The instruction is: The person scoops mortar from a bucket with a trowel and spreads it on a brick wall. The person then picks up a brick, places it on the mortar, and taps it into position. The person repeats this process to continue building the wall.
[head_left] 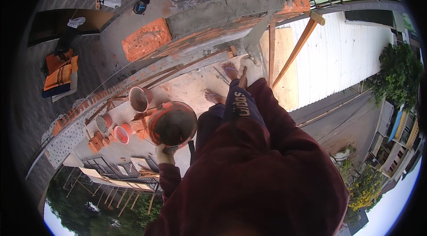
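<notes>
My right hand [252,69], in a pale work glove, is closed round the brown handle of a trowel [256,34]. Its grey, mortar-smeared blade reaches up to the side of a brick wall [204,31], whose top carries a thick layer of grey mortar [213,13]. An orange brick [147,39] lies on the wall's line, left of that layer. Down on the left, my gloved left hand [165,155] is closed at the near rim of a large orange tub [193,118] of dark grey mortar. A small grey piece shows beside its fingers, too unclear to name.
Left of the tub stand several smaller buckets [140,99] and stacked orange bricks [95,142]. A string runs along the wall. Wooden props [295,51] rise beside white corrugated roofing [342,54] on the right. My sandalled feet [230,70] stand on the platform, with a street beyond its edge.
</notes>
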{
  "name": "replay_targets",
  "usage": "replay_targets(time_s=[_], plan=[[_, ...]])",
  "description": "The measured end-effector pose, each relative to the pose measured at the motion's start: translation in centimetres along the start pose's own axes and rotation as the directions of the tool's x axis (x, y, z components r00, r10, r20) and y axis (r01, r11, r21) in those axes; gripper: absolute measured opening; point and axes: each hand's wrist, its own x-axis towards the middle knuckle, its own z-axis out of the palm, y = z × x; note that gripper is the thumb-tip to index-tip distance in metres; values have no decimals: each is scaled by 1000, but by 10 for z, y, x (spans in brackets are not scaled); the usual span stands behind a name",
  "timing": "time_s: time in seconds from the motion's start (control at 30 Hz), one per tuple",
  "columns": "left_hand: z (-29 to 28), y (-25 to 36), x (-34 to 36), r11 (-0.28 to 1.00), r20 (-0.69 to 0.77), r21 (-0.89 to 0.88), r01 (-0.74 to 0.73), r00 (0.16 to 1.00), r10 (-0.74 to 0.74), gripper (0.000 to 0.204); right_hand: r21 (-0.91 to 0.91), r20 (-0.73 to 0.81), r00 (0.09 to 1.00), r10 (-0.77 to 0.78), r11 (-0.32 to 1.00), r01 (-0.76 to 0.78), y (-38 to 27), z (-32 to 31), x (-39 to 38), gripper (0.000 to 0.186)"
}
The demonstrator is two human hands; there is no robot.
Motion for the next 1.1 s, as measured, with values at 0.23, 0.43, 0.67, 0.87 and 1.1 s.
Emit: replay_targets(time_s=[0.23, 0.43, 0.67, 0.87, 1.1], plan=[[8, 34, -14, 994, 81, 22, -108, 991, 105, 33, 333, 156, 987, 34, 939, -85, 55, 109, 55, 17], [24, 61, -19, 987, 165, 60, -149, 977, 138, 32, 317, 376, 921, 102, 920, -231, 130, 180, 18, 10], [20, 81, 3, 976, 272, 21, -216, 941, 202, 22, -819, 344, 791, 506, 574, -11, 64, 133, -128, 28], [50, 125, -1, 931, 345, 131, -340, 896, 279, 8, -384, 760, 481, 438, -296, 875, -20, 128, -157, 31], [80, 156, -13, 871, 461, 259, -417, 846, 268, 10, -40, 870, 366, 330, -693, 720, 5, 221, -141, 31]])
